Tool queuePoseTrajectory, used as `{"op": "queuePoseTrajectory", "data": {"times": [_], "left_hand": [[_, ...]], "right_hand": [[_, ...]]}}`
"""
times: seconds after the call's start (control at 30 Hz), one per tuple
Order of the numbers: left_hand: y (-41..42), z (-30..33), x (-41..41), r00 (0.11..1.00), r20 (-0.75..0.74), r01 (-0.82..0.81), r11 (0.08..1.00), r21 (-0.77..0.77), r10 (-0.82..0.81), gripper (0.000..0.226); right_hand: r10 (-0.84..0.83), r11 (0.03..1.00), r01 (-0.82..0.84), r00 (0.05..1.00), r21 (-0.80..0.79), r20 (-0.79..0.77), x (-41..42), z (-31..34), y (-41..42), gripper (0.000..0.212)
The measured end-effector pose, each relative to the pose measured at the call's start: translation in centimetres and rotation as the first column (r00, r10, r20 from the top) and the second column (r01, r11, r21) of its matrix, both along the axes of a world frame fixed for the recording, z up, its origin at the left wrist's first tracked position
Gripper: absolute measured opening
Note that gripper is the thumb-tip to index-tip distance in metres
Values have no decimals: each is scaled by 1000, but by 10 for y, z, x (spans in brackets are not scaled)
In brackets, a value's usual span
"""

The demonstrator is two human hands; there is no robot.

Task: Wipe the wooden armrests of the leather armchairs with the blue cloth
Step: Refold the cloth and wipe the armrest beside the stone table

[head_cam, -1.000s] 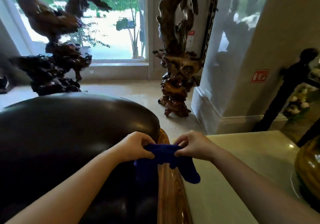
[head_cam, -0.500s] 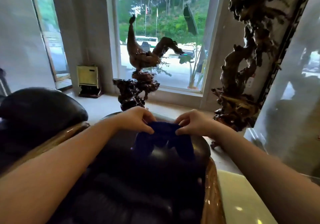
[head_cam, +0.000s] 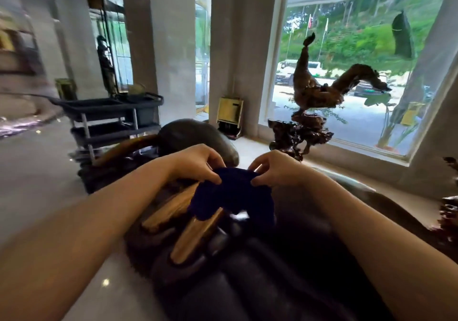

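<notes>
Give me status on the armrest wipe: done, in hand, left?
Done: nothing provable; no armrest shows wipe marks. In hand: left hand and right hand pinch the blue cloth above two wooden armrests, not pressed on either. Left: those, plus the far chair's armrest.

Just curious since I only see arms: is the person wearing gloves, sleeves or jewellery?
Nothing that shows. The left hand and right hand are bare, with no gloves, rings or watch in view, and both forearms are uncovered right to the picture's edge.
</notes>
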State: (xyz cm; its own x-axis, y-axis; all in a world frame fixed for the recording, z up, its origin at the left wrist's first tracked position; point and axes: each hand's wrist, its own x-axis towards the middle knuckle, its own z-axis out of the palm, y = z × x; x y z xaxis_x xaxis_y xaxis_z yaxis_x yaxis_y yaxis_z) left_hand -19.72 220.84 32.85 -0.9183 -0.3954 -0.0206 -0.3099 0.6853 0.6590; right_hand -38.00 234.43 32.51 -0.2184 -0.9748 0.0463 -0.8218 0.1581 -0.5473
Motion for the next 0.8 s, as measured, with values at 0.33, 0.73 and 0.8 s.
{"op": "queuePoseTrajectory", "data": {"times": [0.33, 0.73, 0.8], "left_hand": [[-126, -10, 118, 973, 16, -229, 973, -4, 229, 24], [-307, -16, 160, 870, -45, -491, 871, -4, 490, 22], [-337, -19, 171, 851, -49, -524, 852, 6, 523, 22]], "right_hand": [[236, 970, -238, 970, 46, 51, 89, -9, -174, 18], [449, 891, -453, 890, 43, 79, 119, -8, -413, 19], [482, 872, -486, 873, 54, 76, 129, -8, -452, 17]]}}
